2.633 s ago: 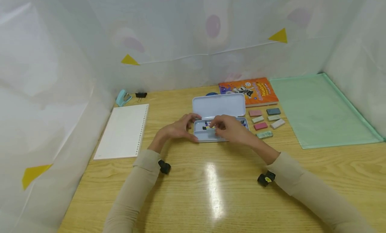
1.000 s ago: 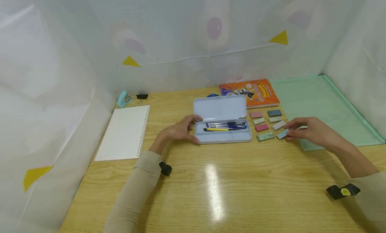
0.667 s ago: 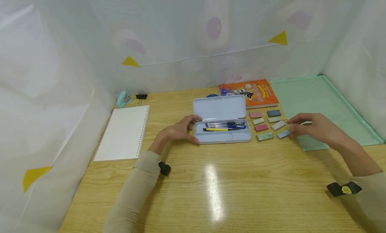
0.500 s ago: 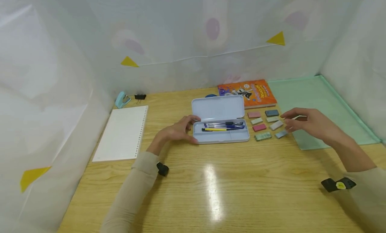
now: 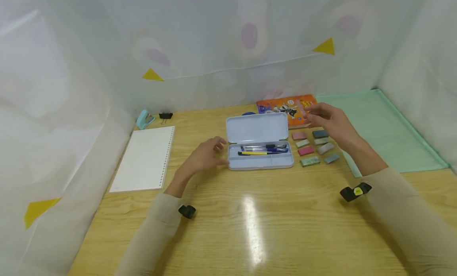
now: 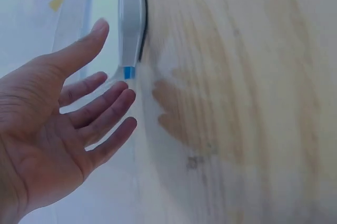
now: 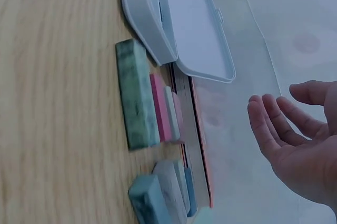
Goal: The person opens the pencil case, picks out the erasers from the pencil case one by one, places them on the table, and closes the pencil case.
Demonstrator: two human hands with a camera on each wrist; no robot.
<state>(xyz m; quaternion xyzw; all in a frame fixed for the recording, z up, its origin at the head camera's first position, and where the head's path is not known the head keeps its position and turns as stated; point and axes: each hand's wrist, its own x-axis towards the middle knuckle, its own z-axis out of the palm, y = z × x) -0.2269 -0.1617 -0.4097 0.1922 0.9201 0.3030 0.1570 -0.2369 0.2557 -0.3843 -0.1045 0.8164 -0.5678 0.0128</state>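
A pale blue pencil case (image 5: 250, 162) lies with its lid (image 5: 257, 128) raised; clear-barrelled pens (image 5: 264, 147) and a yellow-and-black pen (image 5: 254, 153) rest in its long compartment. My left hand (image 5: 207, 156) is just off the case's left end, fingers spread and loosely bent, holding nothing, as the left wrist view confirms. In the air over the erasers and the book's right part is my right hand (image 5: 333, 123), its fingers relaxed with nothing between them. Below it, several erasers stand in two columns, among them a marbled green eraser (image 5: 310, 161), a pink eraser (image 5: 306, 151) and a blue-grey eraser (image 5: 331, 159).
Behind the case lies an orange book (image 5: 296, 103), with a round blue thing (image 5: 248, 113) partly hidden by the lid. A green translucent folder (image 5: 392, 129) is at right. At left are a white notebook (image 5: 143, 159), a light blue stapler (image 5: 144, 119) and a black binder clip (image 5: 166, 116).
My right hand set the blue-grey eraser at the end of the right column, let go, then rose and moved left. My left hand has come away from the pencil case.
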